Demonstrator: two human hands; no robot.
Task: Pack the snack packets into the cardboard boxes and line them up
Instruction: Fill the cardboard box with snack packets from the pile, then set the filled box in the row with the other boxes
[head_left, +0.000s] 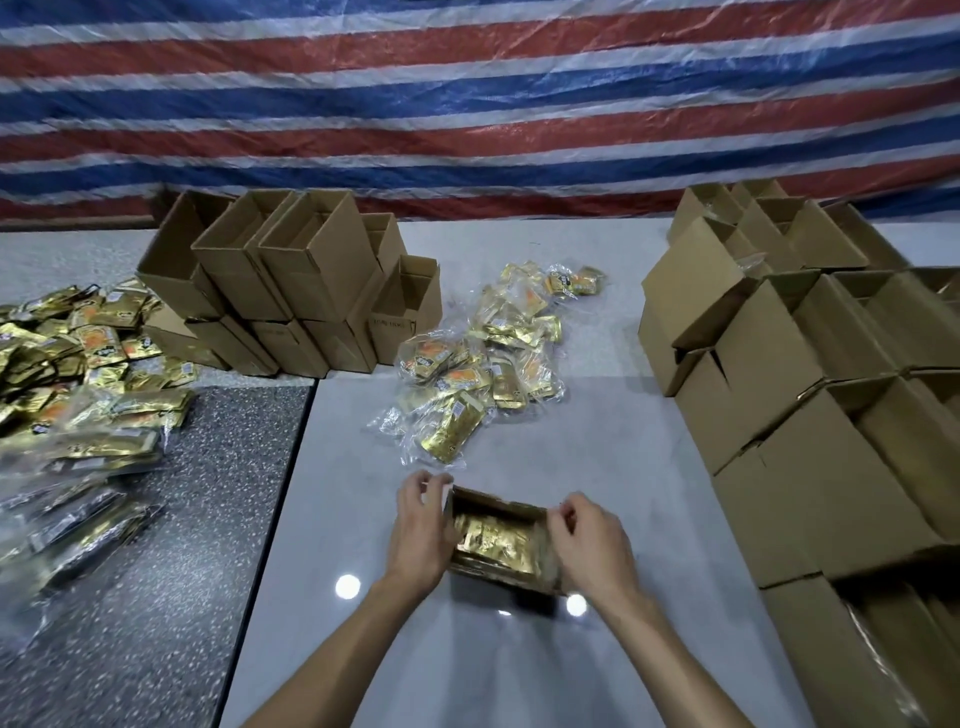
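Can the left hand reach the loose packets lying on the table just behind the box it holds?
Probably yes. The left hand grips the box at its left end; the packets lie just beyond it, with only bare table between. It must let go of the box first.

An open cardboard box is set on the near counter, with gold snack packets laid flat inside. A loose heap is spread mid-counter and a larger heap at the left. Empty boxes are stacked far left, and further boxes are stacked in rows at the right.
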